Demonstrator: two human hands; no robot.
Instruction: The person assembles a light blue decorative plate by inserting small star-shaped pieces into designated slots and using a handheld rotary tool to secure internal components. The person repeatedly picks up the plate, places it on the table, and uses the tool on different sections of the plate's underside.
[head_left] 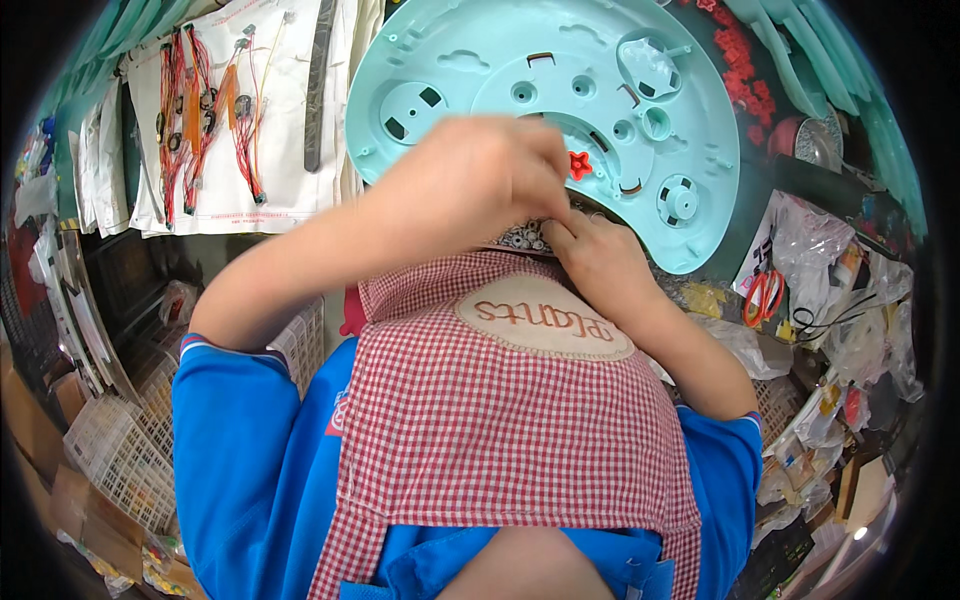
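A curved, pale turquoise plastic shell (690, 150) lies in front of me with its moulded inside facing up. A small red flower-shaped piece (580, 166) sits in its middle. My left hand (490, 170), smeared by motion, reaches across the shell's near edge with its fingers curled together and pointing down. Just beside it is my right hand (605, 252), its fingers pinched over a tray of small metal parts (525, 237) against my apron. The two hands' fingertips nearly meet. Whatever either hand holds is hidden.
At the left, bundles of red wires (185, 120) lie on white bags (275, 195) beside a dark strip (319, 90). Red pieces (738, 75) are heaped at the far right, near more turquoise shells (840, 50). Orange-handled scissors (764, 297) lie among plastic bags at the right.
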